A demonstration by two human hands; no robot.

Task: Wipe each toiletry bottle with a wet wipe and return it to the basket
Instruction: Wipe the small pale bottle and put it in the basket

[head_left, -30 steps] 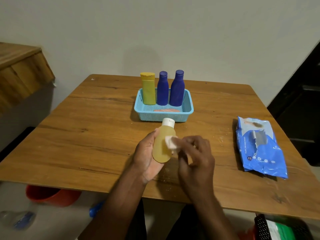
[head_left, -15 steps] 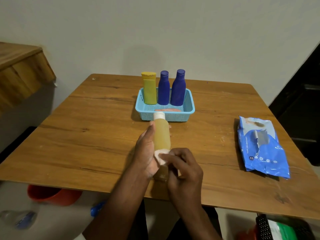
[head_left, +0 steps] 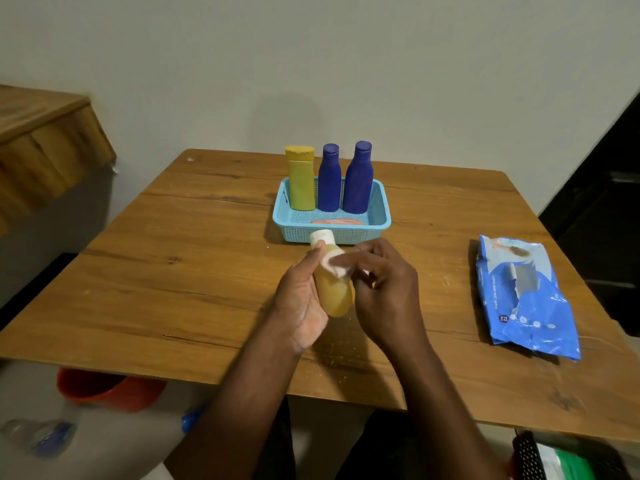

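Amber bottle with a white cap sits in my left hand, fingers wrapped round it above the counter. My right hand pinches one wipe against its shoulder. In the basket I count three upright bottles: one yellow, two blue. One wipes pack reads "72".
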